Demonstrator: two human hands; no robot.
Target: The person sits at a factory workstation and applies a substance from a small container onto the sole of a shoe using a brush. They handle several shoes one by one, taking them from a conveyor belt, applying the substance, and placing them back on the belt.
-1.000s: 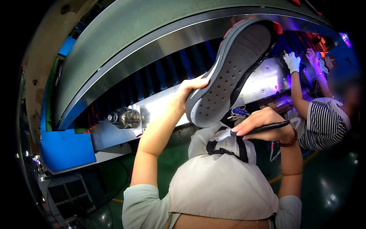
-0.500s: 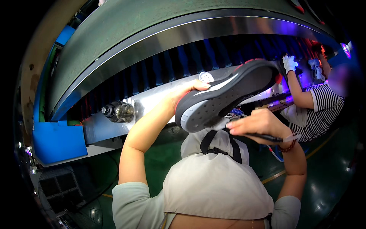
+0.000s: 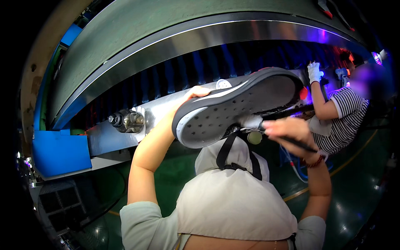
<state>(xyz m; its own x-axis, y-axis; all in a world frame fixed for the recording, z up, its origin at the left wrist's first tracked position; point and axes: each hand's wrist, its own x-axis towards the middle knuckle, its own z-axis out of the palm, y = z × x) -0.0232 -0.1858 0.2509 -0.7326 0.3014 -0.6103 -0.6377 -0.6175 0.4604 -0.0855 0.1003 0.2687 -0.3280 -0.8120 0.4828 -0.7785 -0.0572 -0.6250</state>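
Observation:
My left hand (image 3: 196, 92) grips the far edge of a large shoe sole (image 3: 200, 123), its thumb end showing and the other fingers hidden behind it. The sole is black-rimmed with a grey face dotted with small marks, and it is tilted toward me, with a red patch at its right end. In my right hand (image 3: 291, 131), smeared by motion, is a brush (image 3: 251, 122) with a dark handle and a pale head. The brush's blurred tip meets the sole's near side.
Behind the sole runs a metal ledge (image 3: 160, 110) beneath a long curved green-topped machine (image 3: 175, 21). A dark-capped glass jar (image 3: 127, 121) stands there, left of the sole. A blue box (image 3: 62, 152) is farther left. At right works a person in a striped shirt (image 3: 348, 116), wearing white gloves.
The sole has shifted left and turned its face more toward me. My right hand and the brush have moved slightly right and upward along it. The co-worker's arm has moved little.

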